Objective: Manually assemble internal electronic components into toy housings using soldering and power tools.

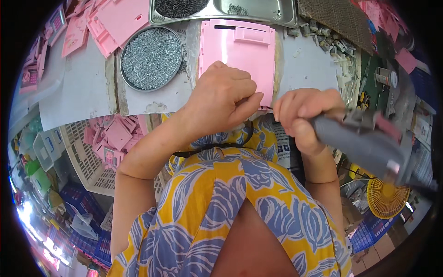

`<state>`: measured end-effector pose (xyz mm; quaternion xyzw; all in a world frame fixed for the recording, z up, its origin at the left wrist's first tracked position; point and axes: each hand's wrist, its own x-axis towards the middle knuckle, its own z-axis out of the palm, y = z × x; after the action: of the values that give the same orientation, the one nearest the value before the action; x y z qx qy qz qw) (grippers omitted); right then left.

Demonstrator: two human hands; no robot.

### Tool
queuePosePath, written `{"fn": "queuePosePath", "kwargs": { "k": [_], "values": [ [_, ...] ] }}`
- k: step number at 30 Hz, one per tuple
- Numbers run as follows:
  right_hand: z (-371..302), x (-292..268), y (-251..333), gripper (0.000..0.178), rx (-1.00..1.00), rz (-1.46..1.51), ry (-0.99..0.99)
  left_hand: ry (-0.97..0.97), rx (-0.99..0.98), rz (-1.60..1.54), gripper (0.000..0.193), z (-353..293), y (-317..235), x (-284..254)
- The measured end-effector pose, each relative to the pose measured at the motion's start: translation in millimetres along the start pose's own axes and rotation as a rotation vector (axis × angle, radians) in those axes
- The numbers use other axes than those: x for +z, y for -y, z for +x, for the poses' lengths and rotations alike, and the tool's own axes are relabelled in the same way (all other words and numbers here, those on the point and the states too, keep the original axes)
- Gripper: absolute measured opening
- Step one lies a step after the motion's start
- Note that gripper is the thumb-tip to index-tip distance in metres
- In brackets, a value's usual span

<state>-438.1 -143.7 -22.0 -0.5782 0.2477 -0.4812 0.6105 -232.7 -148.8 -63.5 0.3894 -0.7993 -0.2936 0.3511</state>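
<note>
A pink plastic panel (235,53) with a dark slot and a raised box near its far edge lies on the bench before me. My left hand (228,90) is closed over its near part, thumb and curled fingers at the near edge; anything small inside the curl is hidden. My right hand (307,113) is wrapped round the front of a grey power screwdriver (364,143), held sideways. The screwdriver's thin tip points left at the panel's near right corner, close to my left thumb. Whether tip and panel touch, I cannot tell.
Left of the panel stands a round dish of small silver screws (152,57). A metal tray (258,11) with dark springs lies beyond. Pink parts (110,23) pile up far left, more in a white crate (87,157). Small pale parts (344,67) line the right.
</note>
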Motion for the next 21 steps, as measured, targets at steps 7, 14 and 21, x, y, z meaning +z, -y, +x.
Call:
{"fn": "queuePosePath", "kwargs": {
  "k": [7,14,21],
  "values": [
    [4.5,-6.8,-0.9,0.024,-0.066,-0.126,0.109,-0.002,0.053,-0.006,0.013,-6.6,0.5,1.0],
    [33.5,-11.6,34.1,0.034,-0.167,0.138,0.157,-0.024,0.057,-0.046,0.017,-3.7,-11.1,6.8],
    [30.5,-7.8,21.0,0.037,-0.133,0.210,0.117,-0.057,0.047,0.117,0.018,-5.9,-12.1,9.0]
  ]
}}
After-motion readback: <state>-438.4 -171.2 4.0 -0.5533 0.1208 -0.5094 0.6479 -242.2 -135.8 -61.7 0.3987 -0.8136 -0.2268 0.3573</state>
